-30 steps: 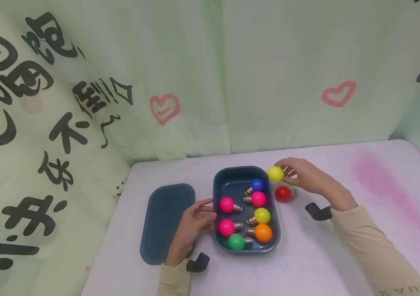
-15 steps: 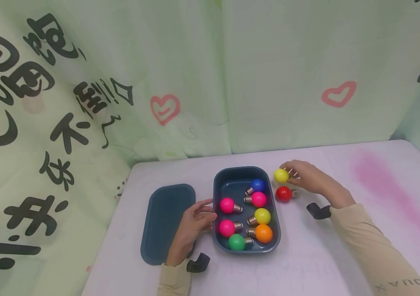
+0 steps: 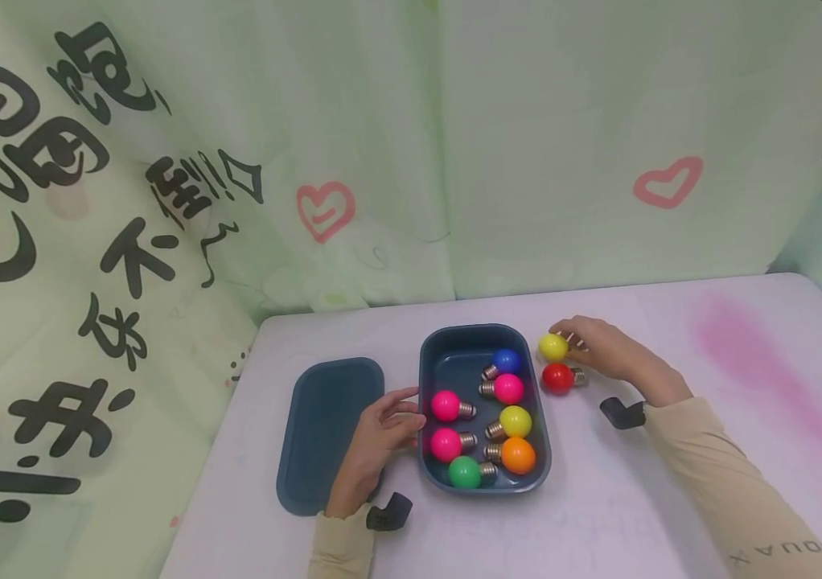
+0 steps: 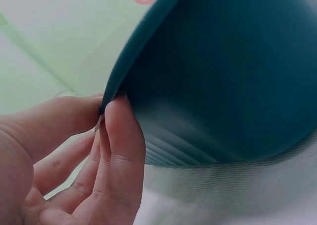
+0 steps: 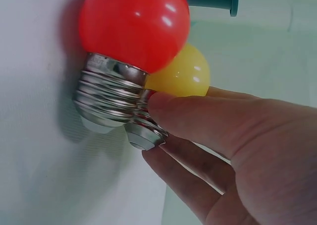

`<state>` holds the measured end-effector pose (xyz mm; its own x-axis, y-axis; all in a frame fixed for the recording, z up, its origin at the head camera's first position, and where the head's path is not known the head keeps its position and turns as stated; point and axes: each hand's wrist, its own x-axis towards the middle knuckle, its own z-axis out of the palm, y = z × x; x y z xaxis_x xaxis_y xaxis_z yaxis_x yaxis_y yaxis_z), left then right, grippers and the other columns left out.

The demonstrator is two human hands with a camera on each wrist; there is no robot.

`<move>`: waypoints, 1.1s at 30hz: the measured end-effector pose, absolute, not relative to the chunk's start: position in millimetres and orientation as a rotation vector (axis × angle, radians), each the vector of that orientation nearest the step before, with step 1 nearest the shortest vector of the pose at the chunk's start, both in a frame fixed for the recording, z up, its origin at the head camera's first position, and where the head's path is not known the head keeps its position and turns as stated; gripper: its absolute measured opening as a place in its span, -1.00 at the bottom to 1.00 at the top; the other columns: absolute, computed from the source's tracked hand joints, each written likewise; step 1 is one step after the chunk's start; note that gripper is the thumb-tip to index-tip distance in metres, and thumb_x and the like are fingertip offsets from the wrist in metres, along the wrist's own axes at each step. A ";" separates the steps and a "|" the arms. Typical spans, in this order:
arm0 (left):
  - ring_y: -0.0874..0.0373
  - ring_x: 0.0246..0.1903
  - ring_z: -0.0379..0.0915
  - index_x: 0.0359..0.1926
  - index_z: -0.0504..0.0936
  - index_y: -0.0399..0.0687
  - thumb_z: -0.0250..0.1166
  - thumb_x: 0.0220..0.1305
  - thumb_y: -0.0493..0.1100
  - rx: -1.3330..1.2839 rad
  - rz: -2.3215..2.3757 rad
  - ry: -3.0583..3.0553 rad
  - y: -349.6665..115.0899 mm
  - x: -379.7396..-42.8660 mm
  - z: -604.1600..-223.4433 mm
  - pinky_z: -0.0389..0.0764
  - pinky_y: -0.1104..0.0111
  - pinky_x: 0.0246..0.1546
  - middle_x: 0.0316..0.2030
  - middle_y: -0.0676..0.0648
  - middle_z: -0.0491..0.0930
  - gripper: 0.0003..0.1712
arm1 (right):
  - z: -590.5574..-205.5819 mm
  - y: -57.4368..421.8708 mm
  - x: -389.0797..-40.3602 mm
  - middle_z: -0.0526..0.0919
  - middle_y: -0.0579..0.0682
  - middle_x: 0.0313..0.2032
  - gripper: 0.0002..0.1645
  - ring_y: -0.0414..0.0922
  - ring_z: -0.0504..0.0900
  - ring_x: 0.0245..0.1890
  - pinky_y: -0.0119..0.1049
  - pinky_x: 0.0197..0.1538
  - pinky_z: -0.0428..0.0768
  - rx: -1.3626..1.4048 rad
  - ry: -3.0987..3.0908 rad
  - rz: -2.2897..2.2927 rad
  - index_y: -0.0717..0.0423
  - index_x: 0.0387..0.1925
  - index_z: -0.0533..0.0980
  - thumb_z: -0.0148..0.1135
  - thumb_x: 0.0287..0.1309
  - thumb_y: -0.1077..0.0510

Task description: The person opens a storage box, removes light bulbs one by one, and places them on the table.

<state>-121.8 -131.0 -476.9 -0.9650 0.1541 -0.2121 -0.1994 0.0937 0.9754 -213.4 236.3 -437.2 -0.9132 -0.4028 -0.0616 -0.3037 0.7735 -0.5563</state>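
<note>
My right hand (image 3: 602, 344) pinches a yellow light bulb (image 3: 552, 347) by its metal screw base, just outside the bin's right wall. A red bulb (image 3: 558, 378) lies on the table close beside it, its screw base partly in front of the yellow one in the right wrist view. With thumb and fingers, my left hand (image 3: 375, 441) pinches the left rim of a dark blue bin (image 3: 454, 362); the left wrist view shows the bin wall (image 4: 208, 101) between thumb and fingers. Inside the bin lie several bulbs: pink (image 3: 445, 406), blue (image 3: 506, 361), yellow (image 3: 515, 421), orange (image 3: 518, 456) and green (image 3: 465, 472).
A flat dark blue lid (image 3: 320, 434) lies on the table left of the bin, partly behind my left hand. The white tablecloth (image 3: 643, 490) carries a pink smear at the right. A printed curtain (image 3: 527, 161) hangs behind the table.
My right hand has moved the yellow bulb right and slightly toward me, from the bin's upper right rim to beside the red bulb. My left hand has stayed at the rim.
</note>
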 end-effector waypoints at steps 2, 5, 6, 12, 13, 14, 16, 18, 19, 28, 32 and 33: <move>0.16 -0.22 0.63 0.28 0.51 -0.01 0.41 0.23 -0.16 -0.056 1.954 2.108 -131.3 -121.7 -476.8 0.69 0.33 -0.22 -0.07 -0.12 0.61 -0.42 | -438.6 235.8 -213.2 0.61 0.24 -0.02 -0.48 0.19 0.58 -0.02 0.15 0.07 0.59 -0.553 2.782 -0.837 0.31 0.16 0.48 0.34 0.15 0.35; 0.14 -0.21 0.63 0.28 0.51 -0.01 0.41 0.24 -0.17 -0.051 1.956 2.105 -131.2 -122.2 -476.5 0.69 0.33 -0.22 -0.07 -0.12 0.61 -0.42 | -439.4 235.7 -212.5 0.61 0.25 -0.03 -0.48 0.19 0.58 -0.02 0.15 0.07 0.59 -0.553 2.779 -0.836 0.31 0.17 0.47 0.33 0.16 0.35; 0.14 -0.21 0.63 0.28 0.51 -0.01 0.41 0.24 -0.17 -0.050 1.956 2.105 -131.1 -122.4 -476.5 0.69 0.33 -0.22 -0.07 -0.12 0.61 -0.42 | -439.3 235.7 -212.0 0.61 0.24 -0.02 -0.48 0.18 0.58 -0.01 0.15 0.07 0.59 -0.548 2.780 -0.832 0.30 0.18 0.47 0.33 0.16 0.35; 0.13 -0.19 0.63 0.28 0.51 -0.01 0.41 0.24 -0.16 -0.055 1.942 2.110 -130.5 -122.6 -475.9 0.69 0.32 -0.20 -0.07 -0.11 0.61 -0.42 | -435.1 235.1 -209.2 0.59 0.27 0.01 -0.46 0.22 0.56 0.02 0.18 0.09 0.56 -0.547 2.794 -0.791 0.30 0.22 0.44 0.31 0.19 0.32; 0.13 -0.19 0.63 0.28 0.51 -0.01 0.40 0.24 -0.16 -0.056 1.942 2.110 -130.5 -122.5 -475.8 0.69 0.32 -0.20 -0.07 -0.11 0.61 -0.42 | -433.8 234.7 -208.9 0.59 0.28 0.01 -0.46 0.22 0.56 0.02 0.18 0.10 0.56 -0.551 2.797 -0.785 0.31 0.22 0.44 0.31 0.20 0.31; 0.13 -0.19 0.63 0.28 0.51 -0.01 0.40 0.25 -0.17 -0.057 1.943 2.109 -130.5 -122.3 -475.7 0.69 0.32 -0.20 -0.07 -0.11 0.61 -0.42 | -432.0 234.4 -208.8 0.58 0.28 0.01 -0.46 0.22 0.56 0.03 0.18 0.10 0.56 -0.551 2.800 -0.777 0.30 0.22 0.44 0.30 0.21 0.30; 0.14 -0.20 0.63 0.28 0.51 -0.01 0.39 0.25 -0.18 -0.057 1.950 2.102 -130.7 -122.2 -475.4 0.69 0.33 -0.21 -0.08 -0.11 0.61 -0.43 | -428.4 233.9 -209.2 0.58 0.29 0.01 -0.46 0.23 0.56 0.02 0.18 0.09 0.57 -0.566 2.807 -0.761 0.30 0.22 0.44 0.30 0.22 0.29; 0.15 -0.21 0.63 0.28 0.51 -0.03 0.39 0.26 -0.20 -0.054 1.955 2.098 -131.2 -122.6 -475.8 0.69 0.33 -0.21 -0.09 -0.11 0.61 -0.43 | -425.0 232.8 -210.0 0.58 0.29 0.01 -0.47 0.23 0.56 0.01 0.17 0.09 0.57 -0.590 2.817 -0.743 0.31 0.21 0.44 0.30 0.22 0.29; 0.15 -0.20 0.63 0.28 0.51 -0.04 0.39 0.25 -0.20 -0.053 1.960 2.094 -131.3 -122.5 -475.5 0.69 0.34 -0.21 -0.09 -0.12 0.61 -0.43 | -423.5 232.4 -210.2 0.58 0.29 0.01 -0.48 0.22 0.56 0.01 0.17 0.09 0.57 -0.603 2.824 -0.733 0.31 0.21 0.44 0.30 0.22 0.30; 0.13 -0.18 0.63 0.30 0.49 -0.08 0.39 0.26 -0.17 -0.054 1.952 2.109 -129.9 -119.6 -471.2 0.69 0.33 -0.19 -0.08 -0.13 0.60 -0.41 | -411.2 221.4 -204.3 0.56 0.30 0.07 -0.47 0.21 0.55 0.06 0.13 0.10 0.58 -0.616 2.859 -0.717 0.30 0.22 0.44 0.28 0.23 0.28; 0.13 -0.18 0.63 0.31 0.48 -0.07 0.39 0.26 -0.17 -0.065 1.947 2.111 -129.3 -118.9 -470.2 0.69 0.33 -0.19 -0.07 -0.14 0.61 -0.41 | -405.4 215.7 -200.3 0.55 0.29 0.10 -0.47 0.20 0.55 0.07 0.10 0.09 0.60 -0.621 2.854 -0.740 0.27 0.23 0.44 0.28 0.24 0.27; 0.13 -0.18 0.63 0.30 0.49 -0.07 0.39 0.26 -0.17 -0.067 1.946 2.111 -129.2 -118.9 -470.0 0.69 0.33 -0.19 -0.07 -0.14 0.61 -0.41 | -404.1 214.0 -199.1 0.54 0.29 0.10 -0.47 0.20 0.55 0.08 0.10 0.09 0.60 -0.620 2.850 -0.748 0.26 0.24 0.44 0.27 0.25 0.26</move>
